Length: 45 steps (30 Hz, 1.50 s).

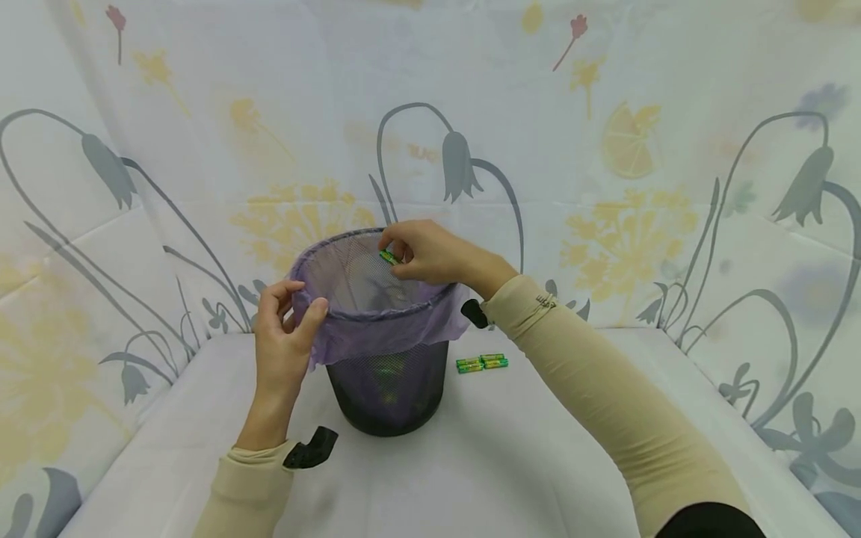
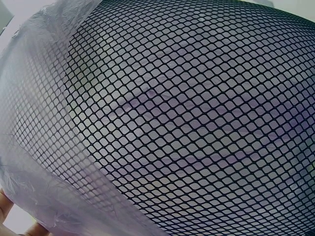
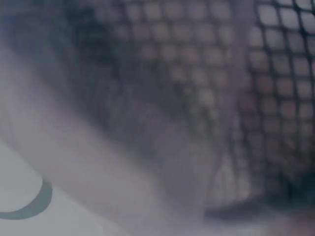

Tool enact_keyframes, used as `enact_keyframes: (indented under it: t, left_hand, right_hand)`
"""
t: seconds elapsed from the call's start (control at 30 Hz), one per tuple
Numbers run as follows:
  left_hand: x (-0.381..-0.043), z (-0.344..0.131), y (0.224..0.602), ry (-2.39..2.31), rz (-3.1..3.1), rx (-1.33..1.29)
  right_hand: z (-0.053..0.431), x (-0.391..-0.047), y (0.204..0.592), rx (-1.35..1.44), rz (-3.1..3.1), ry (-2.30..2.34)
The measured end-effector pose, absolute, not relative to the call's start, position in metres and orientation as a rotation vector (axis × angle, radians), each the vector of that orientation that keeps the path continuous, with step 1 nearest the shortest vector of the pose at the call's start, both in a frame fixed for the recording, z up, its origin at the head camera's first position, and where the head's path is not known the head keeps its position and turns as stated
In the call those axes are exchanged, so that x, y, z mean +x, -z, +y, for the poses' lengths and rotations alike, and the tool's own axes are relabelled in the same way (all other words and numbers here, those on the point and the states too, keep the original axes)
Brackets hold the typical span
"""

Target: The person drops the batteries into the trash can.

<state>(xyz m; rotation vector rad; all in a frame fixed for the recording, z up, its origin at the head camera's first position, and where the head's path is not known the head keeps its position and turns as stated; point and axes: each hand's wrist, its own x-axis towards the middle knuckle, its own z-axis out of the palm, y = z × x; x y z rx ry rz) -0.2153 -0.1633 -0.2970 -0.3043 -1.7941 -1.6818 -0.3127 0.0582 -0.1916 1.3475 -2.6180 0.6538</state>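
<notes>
A black mesh wastebasket [image 1: 397,400] stands upright, lined with a purple plastic bag [image 1: 383,340] folded over its rim. My left hand [image 1: 282,336] holds the rim at the left, with curled fingers and thumb against the bag. In the left wrist view its fingertips [image 2: 34,229] show at the lower left, beside the mesh. My right hand [image 1: 433,254] pinches a green battery [image 1: 389,257] over the basket's opening. The right wrist view shows only blurred bag and mesh [image 3: 197,29], so the battery is hidden there.
Several green batteries [image 1: 482,363] lie together on the white tablecloth [image 1: 511,448], right of the basket. Faint green spots show through the basket's lower mesh. A flower-patterned curtain [image 1: 430,75] stands behind and at both sides.
</notes>
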Motion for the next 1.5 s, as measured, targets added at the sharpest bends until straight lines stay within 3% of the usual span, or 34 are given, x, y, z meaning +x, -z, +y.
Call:
enact_keyframes:
  t: [1.5]
  left_hand:
    - [-0.215,-0.164,0.297,1.681,-1.793,-0.303]
  right_hand:
    - [0.034,-0.315,0.203,1.344,-2.706,-0.485]
